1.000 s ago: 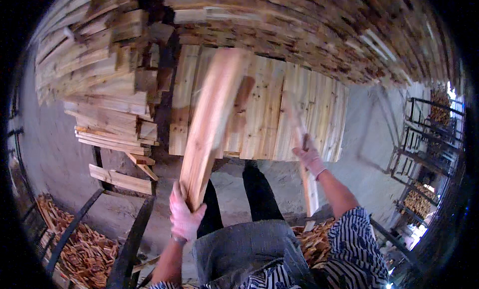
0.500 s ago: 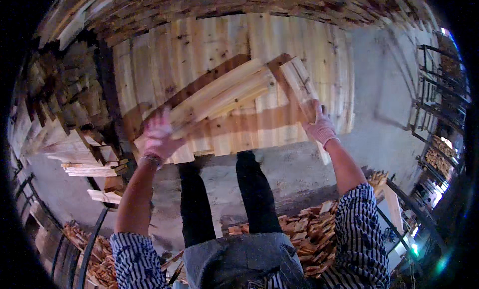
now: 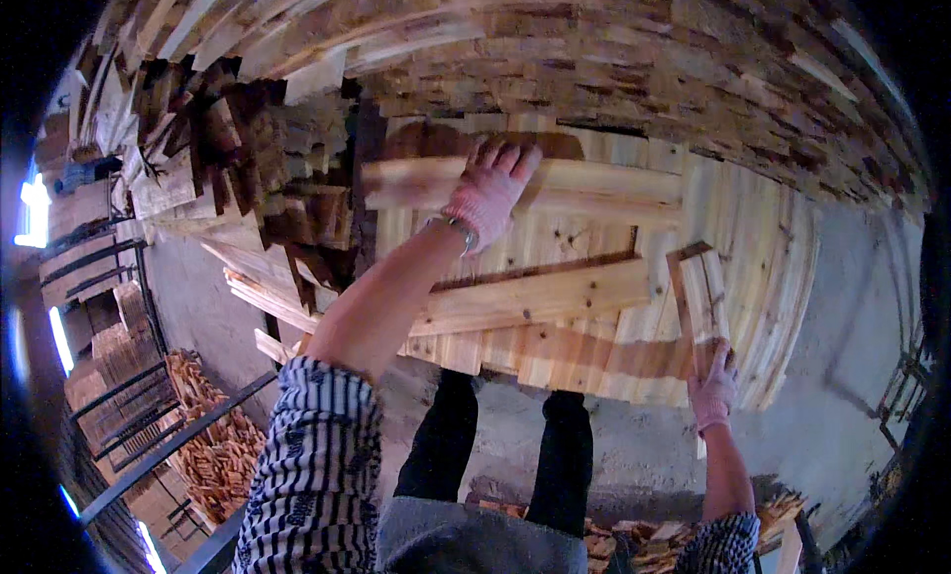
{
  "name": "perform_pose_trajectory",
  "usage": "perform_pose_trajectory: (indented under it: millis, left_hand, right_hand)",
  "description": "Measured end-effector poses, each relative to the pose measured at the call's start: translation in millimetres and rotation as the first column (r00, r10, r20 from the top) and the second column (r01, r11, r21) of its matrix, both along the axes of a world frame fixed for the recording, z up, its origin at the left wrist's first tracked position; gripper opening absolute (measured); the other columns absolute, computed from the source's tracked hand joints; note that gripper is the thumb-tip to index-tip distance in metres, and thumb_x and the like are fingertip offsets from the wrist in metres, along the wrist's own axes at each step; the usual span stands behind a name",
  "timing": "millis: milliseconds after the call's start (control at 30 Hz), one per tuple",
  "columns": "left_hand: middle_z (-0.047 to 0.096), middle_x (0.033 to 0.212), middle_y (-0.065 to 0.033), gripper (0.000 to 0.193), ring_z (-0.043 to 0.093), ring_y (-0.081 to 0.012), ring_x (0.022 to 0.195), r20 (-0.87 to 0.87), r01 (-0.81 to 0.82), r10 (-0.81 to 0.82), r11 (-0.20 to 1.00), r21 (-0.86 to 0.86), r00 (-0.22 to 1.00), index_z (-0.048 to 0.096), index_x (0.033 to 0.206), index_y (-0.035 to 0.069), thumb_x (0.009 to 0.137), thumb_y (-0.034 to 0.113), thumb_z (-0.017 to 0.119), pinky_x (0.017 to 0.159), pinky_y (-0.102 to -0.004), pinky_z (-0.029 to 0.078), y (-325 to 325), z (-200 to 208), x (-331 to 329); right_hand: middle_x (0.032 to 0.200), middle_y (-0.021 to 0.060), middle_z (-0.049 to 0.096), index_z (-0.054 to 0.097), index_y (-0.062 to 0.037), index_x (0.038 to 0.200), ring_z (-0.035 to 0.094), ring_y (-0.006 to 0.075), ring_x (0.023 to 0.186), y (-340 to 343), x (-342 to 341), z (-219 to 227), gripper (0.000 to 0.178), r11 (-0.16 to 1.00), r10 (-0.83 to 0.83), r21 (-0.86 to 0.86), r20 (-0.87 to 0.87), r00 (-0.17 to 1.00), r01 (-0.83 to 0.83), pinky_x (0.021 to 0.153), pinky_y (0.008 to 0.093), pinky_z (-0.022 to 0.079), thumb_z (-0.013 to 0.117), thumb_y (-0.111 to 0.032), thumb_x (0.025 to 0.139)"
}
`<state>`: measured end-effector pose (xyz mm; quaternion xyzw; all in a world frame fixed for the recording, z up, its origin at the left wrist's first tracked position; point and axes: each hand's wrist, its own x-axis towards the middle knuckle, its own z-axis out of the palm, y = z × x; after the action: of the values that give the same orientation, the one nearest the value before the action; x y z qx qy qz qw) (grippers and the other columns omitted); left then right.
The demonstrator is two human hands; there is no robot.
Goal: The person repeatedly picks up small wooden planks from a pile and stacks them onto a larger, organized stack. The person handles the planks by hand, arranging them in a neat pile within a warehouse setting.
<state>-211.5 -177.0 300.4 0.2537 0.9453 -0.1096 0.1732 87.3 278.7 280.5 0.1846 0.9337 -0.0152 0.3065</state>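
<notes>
My left hand, in a pink glove, presses flat on a pale wooden board lying crosswise at the far side of a layer of boards. A second crosswise board lies nearer me on the same layer. My right hand, also gloved, grips the near end of a short plank standing on end at the layer's right part.
A tall stack of stacked lumber rises behind the layer. A jumbled pile of boards sits to the left. Dark metal racks with wood offcuts stand lower left. More offcuts lie by my feet on the concrete floor.
My left hand swung its board across, laid it crosswise at the far side and now rests on it. My right hand dropped lower right with its short plank. The view turned left.
</notes>
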Motion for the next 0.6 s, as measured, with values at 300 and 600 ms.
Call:
perform_pose_trajectory:
  millis: [300,600]
  left_hand:
    - [0.015,0.163,-0.0186,0.077,0.015,-0.0500,0.146,-0.003,-0.251,0.253,0.958,-0.140,0.968,0.015,0.157,0.011,0.088,0.026,0.048,0.113,-0.0665,0.018,10.9,-96.9,-38.2]
    - [0.019,0.160,-0.0198,0.099,0.020,-0.0470,0.144,0.167,-0.410,0.399,0.911,0.035,0.901,0.013,0.158,0.020,0.072,0.011,0.062,0.117,-0.0581,0.022,14.5,-84.9,-45.1]
  right_hand:
    - [0.150,0.0231,0.037,0.022,-0.0139,0.156,0.043,0.0436,0.131,-15.2,-26.3,24.2,0.094,0.999,-0.018,-0.050,0.061,0.998,0.021,0.107,0.0479,0.042,0.076,-0.023,0.079]
    - [0.142,0.0187,0.044,0.039,-0.0152,0.147,0.043,0.0420,0.130,30.0,-135.9,79.4,0.084,0.936,0.346,-0.028,-0.100,0.933,-0.350,0.108,0.0497,0.040,0.076,-0.014,0.072]
